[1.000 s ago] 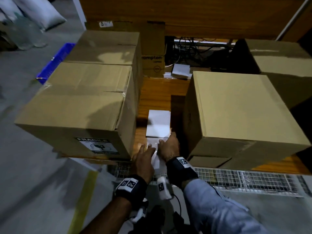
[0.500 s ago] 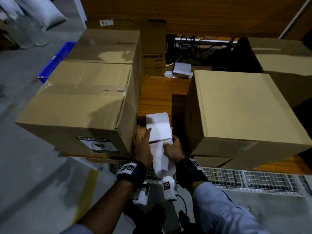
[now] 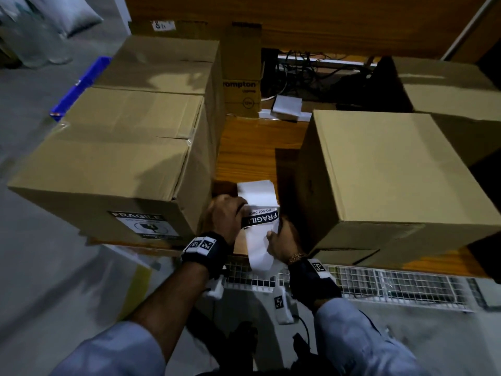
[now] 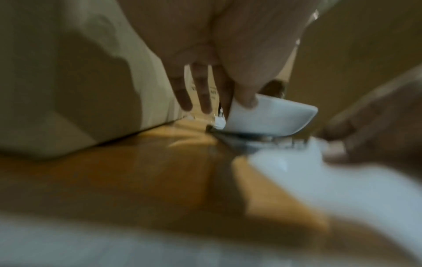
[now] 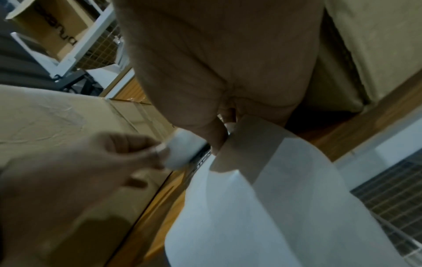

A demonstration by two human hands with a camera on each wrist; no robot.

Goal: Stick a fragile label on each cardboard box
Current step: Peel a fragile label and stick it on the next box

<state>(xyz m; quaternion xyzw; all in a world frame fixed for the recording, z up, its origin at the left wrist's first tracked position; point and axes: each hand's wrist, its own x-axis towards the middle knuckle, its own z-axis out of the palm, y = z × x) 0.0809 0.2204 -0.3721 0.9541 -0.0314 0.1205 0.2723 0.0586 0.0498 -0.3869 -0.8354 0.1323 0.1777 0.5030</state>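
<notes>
Peeling is what the head view shows: the left hand [image 3: 226,213] pinches the edge of a black-and-white fragile label [image 3: 260,219], lifted partly off a long white backing strip [image 3: 260,251] that the right hand [image 3: 282,244] grips from the other side. The label sits over the wooden surface [image 3: 254,147], in the gap between the big brown cardboard box already bearing a fragile sticker [image 3: 113,158] and the plain brown cardboard box [image 3: 393,169] on the far side of the label. The strip's loose end hangs past the surface edge over a white wire rack [image 3: 393,280].

From the left wrist, the left hand's thumb and forefinger pinch the curled label [image 4: 271,115], its other fingers [image 4: 200,94] straight and apart, the stickered box [image 4: 68,72] just beside it; the picture is blurred.

From the right wrist, the right hand [image 5: 219,90] holds the backing strip [image 5: 274,198] with curled fingers, and the left hand [image 5: 91,162] nips the label's corner [image 5: 185,151] beside it.
</notes>
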